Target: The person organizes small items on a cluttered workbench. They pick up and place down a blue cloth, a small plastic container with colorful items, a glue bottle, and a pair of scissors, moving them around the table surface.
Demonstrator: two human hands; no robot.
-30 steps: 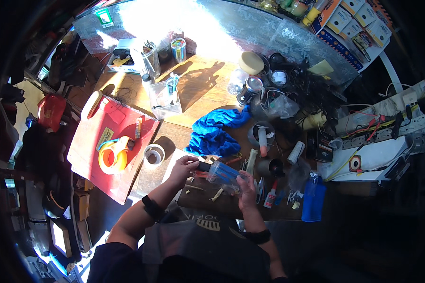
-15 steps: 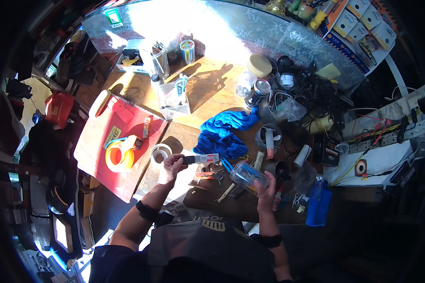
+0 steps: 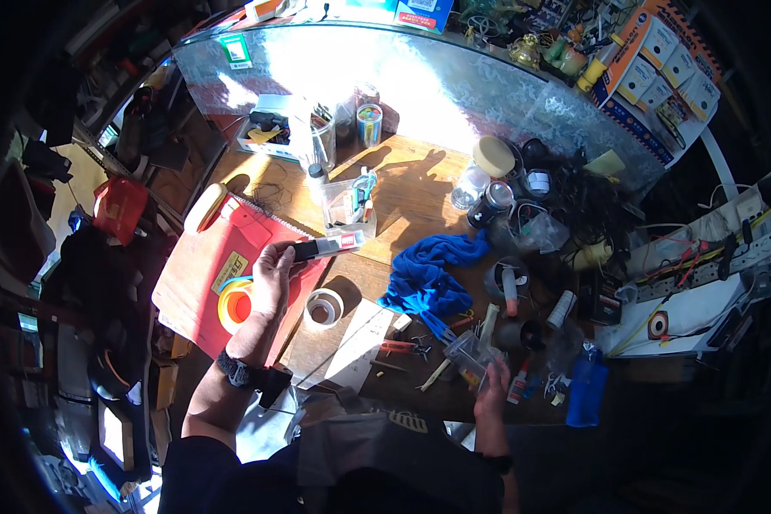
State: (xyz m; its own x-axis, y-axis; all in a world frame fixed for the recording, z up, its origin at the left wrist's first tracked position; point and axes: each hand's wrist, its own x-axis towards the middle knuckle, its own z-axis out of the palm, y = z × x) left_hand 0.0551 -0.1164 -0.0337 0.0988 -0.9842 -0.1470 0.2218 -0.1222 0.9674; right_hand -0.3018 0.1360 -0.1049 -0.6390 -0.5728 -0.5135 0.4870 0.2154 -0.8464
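Observation:
My left hand (image 3: 272, 270) is closed on the black end of a slim clear case (image 3: 338, 244) with a small red label. The case is held level, in front of an open clear plastic bin (image 3: 338, 199) that holds pens and small tools. My right hand (image 3: 491, 390) grips a clear plastic jar (image 3: 469, 351), tilted, low over the near part of the table; small items show inside but are too blurred to name. Close to the jar's mouth is a blue-handled tool (image 3: 437, 326). Beyond it lies a crumpled blue cloth (image 3: 428, 272).
A red folder (image 3: 199, 274) with an orange tape roll (image 3: 235, 306) lies at left. Near it sits a white tape roll (image 3: 323, 308). Jars (image 3: 491, 206), a black cable heap (image 3: 578, 184) and a blue pouch (image 3: 586, 390) crowd the right. Pen cups (image 3: 368, 128) stand at the back.
My left hand has carried the case away from me, from in front of the blue cloth to the clear bin. My right hand keeps hold of the jar. The whole view has shifted slightly.

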